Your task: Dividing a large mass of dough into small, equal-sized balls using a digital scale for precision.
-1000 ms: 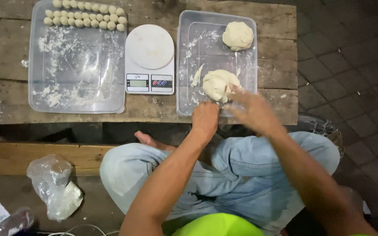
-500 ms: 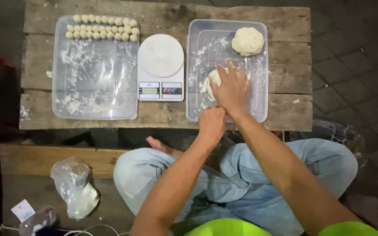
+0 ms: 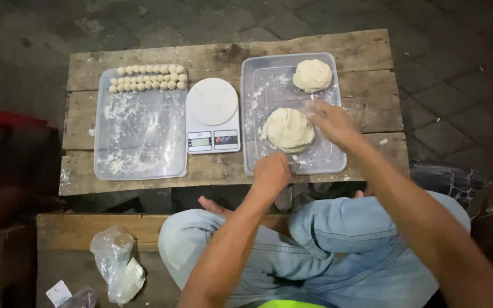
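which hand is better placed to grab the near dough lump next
Right, probably. The right hand hovers open just beside the near dough in the tray, with a clear path. The left hand is fisted at the tray's front edge, lower down.

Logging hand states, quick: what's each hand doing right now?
Left hand: closed in a fist at the tray edge; contents cannot be told.
Right hand: open, beside the large dough lump.
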